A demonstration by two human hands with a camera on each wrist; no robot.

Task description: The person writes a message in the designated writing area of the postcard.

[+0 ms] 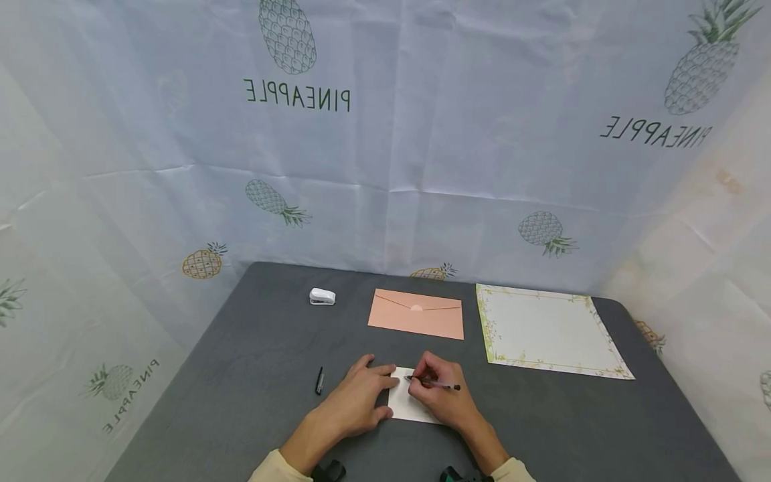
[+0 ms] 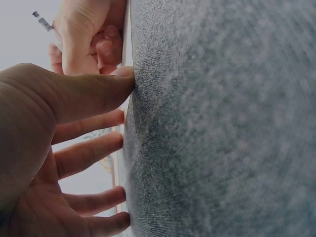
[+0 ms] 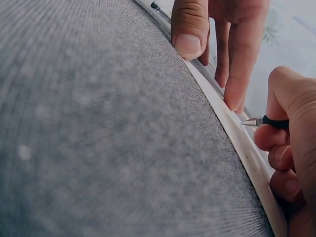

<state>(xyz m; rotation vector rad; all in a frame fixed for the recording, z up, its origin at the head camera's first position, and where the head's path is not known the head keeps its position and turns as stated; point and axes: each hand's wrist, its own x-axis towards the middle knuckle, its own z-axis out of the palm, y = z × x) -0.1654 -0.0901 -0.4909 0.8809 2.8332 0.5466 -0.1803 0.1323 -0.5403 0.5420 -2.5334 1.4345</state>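
A small white card lies on the dark grey table near its front. My right hand grips a pen, its tip at the card's upper part. In the right wrist view the pen's metal tip points at the card's surface. My left hand rests at the card's left edge, fingers spread, with thumb and fingertips touching the card. The left wrist view shows that thumb pressed down at the edge. Left of this hand lies a black pen cap.
A peach envelope lies beyond the card. To its left is a small white stapler. At the back right lies a white sheet with a floral border. A pineapple-print curtain hangs behind the table.
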